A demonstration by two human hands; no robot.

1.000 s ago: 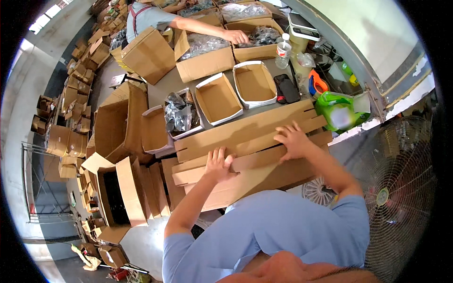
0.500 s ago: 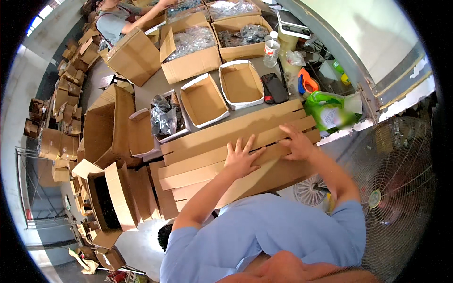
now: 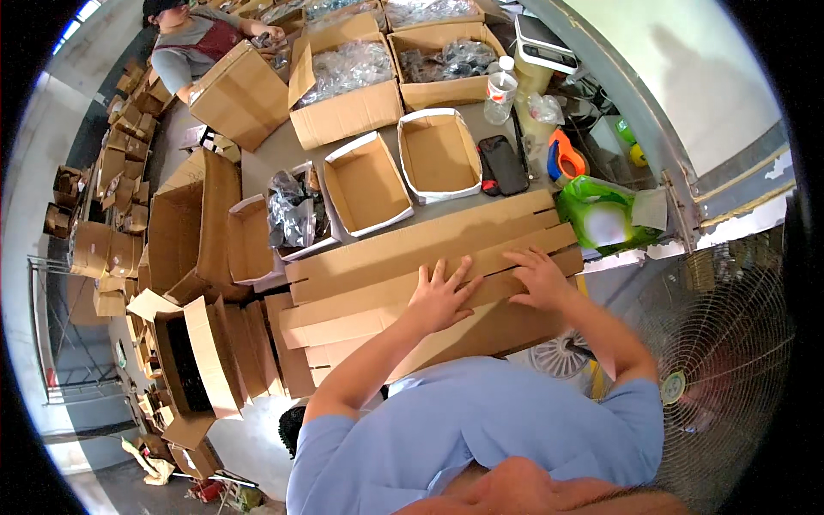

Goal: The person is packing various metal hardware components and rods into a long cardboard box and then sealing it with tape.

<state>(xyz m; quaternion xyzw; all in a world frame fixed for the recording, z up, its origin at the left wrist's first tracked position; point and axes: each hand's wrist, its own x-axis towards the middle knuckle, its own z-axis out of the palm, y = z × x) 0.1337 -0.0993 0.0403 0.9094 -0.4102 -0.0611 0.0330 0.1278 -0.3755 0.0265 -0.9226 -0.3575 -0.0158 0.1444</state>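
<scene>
A brown cardboard carton, folded flat with slots cut between its flaps (image 3: 378,313), lies across the table edge in front of me. My left hand (image 3: 441,300) rests on its middle, palm down with the fingers spread. Toward its right end, my right hand (image 3: 539,280) also lies on the board, fingers apart and slightly bent. Neither hand grips anything. Beyond the board stand two open shallow trays with white rims, one on the left (image 3: 367,184) and one on the right (image 3: 439,156). A tray of dark bagged parts (image 3: 296,210) is left of them.
Large cartons of clear plastic bags (image 3: 348,73) stand at the back. A bottle (image 3: 499,93), a black phone (image 3: 503,165), an orange tape dispenser (image 3: 566,156) and a green bag (image 3: 601,215) are right. A caged fan (image 3: 712,378) stands near right. A co-worker (image 3: 193,39) is far left.
Both my hands have shifted slightly toward me, still on the cardboard. The co-worker has straightened up and brought their hands back over the tilted carton.
</scene>
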